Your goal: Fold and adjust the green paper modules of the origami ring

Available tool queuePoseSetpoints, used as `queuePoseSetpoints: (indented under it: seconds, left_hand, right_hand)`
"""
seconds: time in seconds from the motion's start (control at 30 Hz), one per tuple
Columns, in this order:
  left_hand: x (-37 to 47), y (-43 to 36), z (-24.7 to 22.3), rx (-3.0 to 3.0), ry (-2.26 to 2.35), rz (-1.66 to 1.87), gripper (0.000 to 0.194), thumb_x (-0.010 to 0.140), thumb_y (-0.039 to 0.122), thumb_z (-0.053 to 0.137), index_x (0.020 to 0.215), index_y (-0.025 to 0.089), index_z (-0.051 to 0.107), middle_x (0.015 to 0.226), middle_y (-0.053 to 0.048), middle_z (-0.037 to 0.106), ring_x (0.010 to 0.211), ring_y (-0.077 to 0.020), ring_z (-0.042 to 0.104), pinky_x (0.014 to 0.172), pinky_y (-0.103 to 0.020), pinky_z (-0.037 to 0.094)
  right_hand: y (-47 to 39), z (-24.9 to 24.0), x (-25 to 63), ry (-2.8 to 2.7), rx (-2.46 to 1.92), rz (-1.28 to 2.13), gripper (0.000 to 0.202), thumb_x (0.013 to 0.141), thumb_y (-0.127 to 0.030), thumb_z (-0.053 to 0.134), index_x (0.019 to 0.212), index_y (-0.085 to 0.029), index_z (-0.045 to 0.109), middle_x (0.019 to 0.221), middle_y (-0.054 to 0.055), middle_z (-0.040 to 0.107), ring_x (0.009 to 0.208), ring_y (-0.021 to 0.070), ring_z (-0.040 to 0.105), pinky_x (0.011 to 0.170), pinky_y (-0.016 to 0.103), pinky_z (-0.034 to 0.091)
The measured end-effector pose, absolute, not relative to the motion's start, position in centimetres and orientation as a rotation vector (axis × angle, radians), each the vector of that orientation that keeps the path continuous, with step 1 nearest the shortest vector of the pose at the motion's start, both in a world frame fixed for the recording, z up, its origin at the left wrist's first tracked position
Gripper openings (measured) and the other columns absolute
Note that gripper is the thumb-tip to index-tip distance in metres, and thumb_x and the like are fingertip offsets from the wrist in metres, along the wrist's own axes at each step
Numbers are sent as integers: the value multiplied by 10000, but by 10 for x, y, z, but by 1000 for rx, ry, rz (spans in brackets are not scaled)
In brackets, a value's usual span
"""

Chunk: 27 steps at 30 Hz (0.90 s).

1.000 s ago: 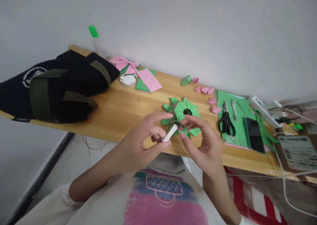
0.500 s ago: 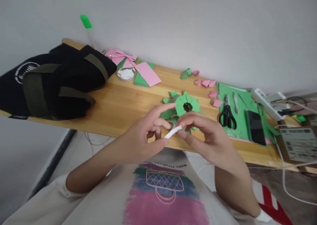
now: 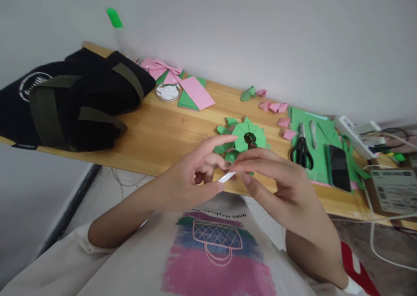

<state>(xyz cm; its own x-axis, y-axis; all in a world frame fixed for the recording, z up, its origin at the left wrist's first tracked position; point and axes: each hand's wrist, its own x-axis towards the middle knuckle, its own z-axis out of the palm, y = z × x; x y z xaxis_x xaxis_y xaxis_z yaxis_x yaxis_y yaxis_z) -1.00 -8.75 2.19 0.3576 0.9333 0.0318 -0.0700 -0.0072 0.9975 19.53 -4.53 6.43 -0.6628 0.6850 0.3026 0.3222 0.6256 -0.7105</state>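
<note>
A small white strip [image 3: 227, 177] is held between my two hands, over the front edge of the table. My left hand [image 3: 192, 174] pinches its near end by the thumb, the index finger stretched out towards the green folded-paper ring. The thumb and fingertips of my right hand [image 3: 273, 178] close on the strip's other end and partly hide it. Just beyond the hands lies the green folded-paper ring [image 3: 240, 140], with pointed pieces around a dark central hole. My fingers cover its near side.
A black bag [image 3: 81, 100] takes up the table's left. Behind are a dish of white bits [image 3: 167, 92] and a pink sheet [image 3: 197, 92]. Pink folded pieces [image 3: 273, 107], scissors [image 3: 301, 151], a cutter [image 3: 313, 134], a phone [image 3: 339, 167] and a power strip [image 3: 355, 135] lie rightward.
The fingers of my right hand have come further over the white strip, so less of it shows. The camera view has shifted slightly. The things on the table look unmoved.
</note>
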Motion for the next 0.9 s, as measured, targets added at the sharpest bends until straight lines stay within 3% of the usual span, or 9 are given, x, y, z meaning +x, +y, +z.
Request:
queuePoseSetpoints:
  seconds: [0.2,0.37,0.57,0.73,0.9]
  left_hand:
    - [-7,-89,17,1225,847,990,668,840,180,669,1451,325,441,973,8,611,515,-34,490,468,-164,396]
    - [1,-87,20,1039,841,1027,490,926,286,611,1396,267,474,816,36,593,583,-90,629,491,-160,493]
    - [4,-88,21,977,823,1022,510,922,259,611,1407,259,454,860,26,633,636,-136,720,498,-172,494]
    - [6,-88,23,971,869,996,474,907,262,623,1360,268,483,918,27,621,562,-93,679,513,-177,504]
    - [11,-82,26,972,885,1009,378,875,186,597,1244,228,529,823,53,588,462,-33,552,450,-150,448]
  right_hand:
    - [-45,62,192,-2262,-824,843,132,895,-133,668,947,-244,718,906,17,751,899,158,718,775,304,604]
    - [-47,59,192,-2261,-833,813,157,888,-113,671,965,-244,711,920,17,752,900,154,723,781,299,605]
    - [-51,59,194,-2270,-887,734,169,881,-94,678,977,-229,708,955,11,753,918,128,721,793,251,593]
    - [-52,61,193,-2288,-902,664,134,882,-106,680,964,-207,712,947,24,754,906,123,721,785,239,589]
    - [-54,62,192,-2337,-901,539,96,898,-111,672,955,-183,701,952,29,753,901,105,715,793,206,565]
